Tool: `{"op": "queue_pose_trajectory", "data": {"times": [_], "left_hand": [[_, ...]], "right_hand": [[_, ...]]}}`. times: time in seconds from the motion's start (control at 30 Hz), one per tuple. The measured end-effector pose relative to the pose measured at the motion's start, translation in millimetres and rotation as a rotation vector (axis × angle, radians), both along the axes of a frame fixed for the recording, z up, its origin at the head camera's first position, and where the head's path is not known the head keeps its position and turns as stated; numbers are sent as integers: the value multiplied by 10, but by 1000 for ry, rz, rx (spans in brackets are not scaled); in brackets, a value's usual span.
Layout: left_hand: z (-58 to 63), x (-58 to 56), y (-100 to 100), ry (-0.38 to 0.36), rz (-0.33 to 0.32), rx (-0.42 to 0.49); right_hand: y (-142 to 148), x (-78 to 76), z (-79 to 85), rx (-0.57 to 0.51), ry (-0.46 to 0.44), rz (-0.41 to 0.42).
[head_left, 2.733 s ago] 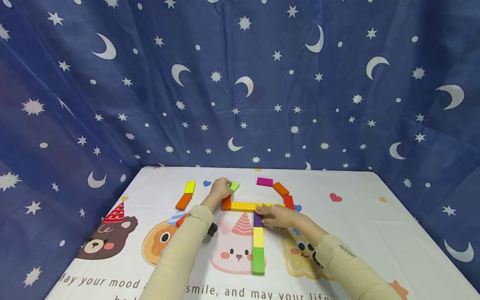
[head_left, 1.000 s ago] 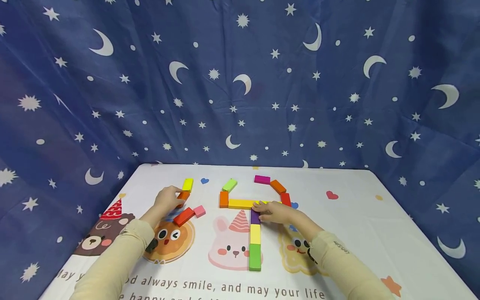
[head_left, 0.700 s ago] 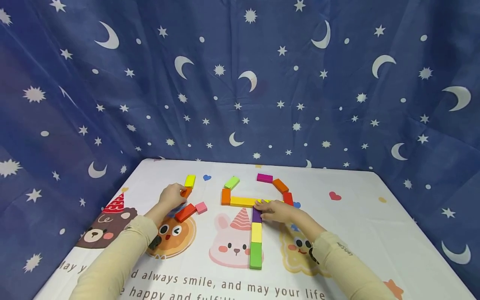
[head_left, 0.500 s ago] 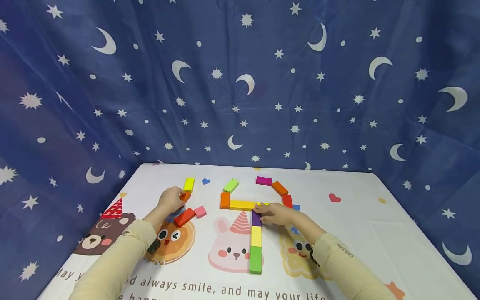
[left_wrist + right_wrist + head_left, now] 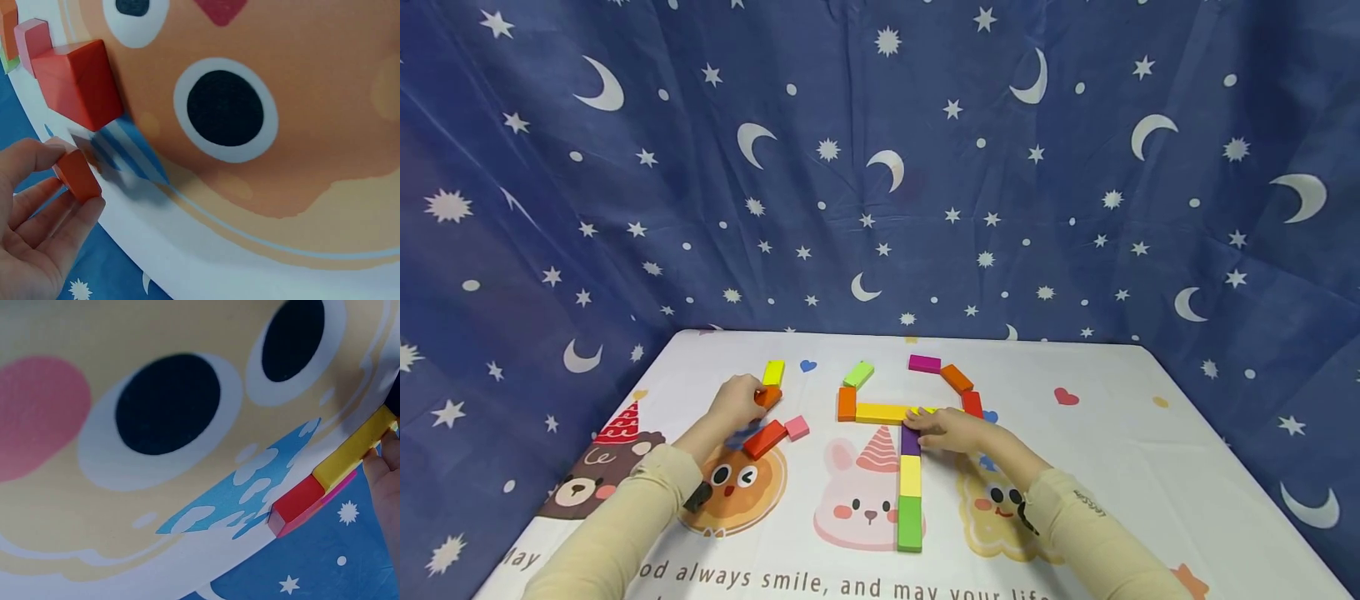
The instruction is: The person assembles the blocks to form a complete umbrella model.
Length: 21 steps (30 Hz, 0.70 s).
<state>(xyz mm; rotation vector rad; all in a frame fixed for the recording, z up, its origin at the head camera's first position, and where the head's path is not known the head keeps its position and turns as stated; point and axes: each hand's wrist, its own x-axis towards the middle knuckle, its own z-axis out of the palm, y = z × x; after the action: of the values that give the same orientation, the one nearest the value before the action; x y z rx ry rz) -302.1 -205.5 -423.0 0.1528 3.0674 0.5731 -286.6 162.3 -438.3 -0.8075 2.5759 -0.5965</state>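
My left hand (image 5: 733,406) pinches an orange block (image 5: 79,175) between thumb and fingers, at the left of the table. A yellow block (image 5: 773,372) sits just behind it; a red block (image 5: 765,439) and a small pink block (image 5: 797,427) lie in front. My right hand (image 5: 953,429) rests with extended fingers on the row of two yellow blocks (image 5: 878,413), where a purple block (image 5: 910,442) meets them. Below the purple one run a pale yellow block (image 5: 910,476) and a green block (image 5: 909,523). In the right wrist view, fingertips touch a yellow block (image 5: 355,449).
An orange block (image 5: 847,404) and a light green block (image 5: 859,374) rise from the row's left end. At the right end curve a red block (image 5: 972,405), an orange one (image 5: 957,378) and a magenta block (image 5: 925,364). A printed white tablecloth (image 5: 1097,450) lies beneath.
My left hand has left the light green block and moved left to the orange block, which it now pinches and has turned slightly. The right hand stays in place.
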Motion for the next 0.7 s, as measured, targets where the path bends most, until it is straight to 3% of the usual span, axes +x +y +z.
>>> {"op": "queue_pose_trajectory", "data": {"times": [0.3, 0.43, 0.7], "left_hand": [[40, -23, 23, -20, -55, -4], [48, -54, 37, 18, -80, 2], [63, -102, 243, 32, -102, 9]], "right_hand": [[-20, -4, -11, -4, -4, 14], [-21, -2, -16, 7, 1, 14], [11, -16, -17, -11, 18, 44]]}}
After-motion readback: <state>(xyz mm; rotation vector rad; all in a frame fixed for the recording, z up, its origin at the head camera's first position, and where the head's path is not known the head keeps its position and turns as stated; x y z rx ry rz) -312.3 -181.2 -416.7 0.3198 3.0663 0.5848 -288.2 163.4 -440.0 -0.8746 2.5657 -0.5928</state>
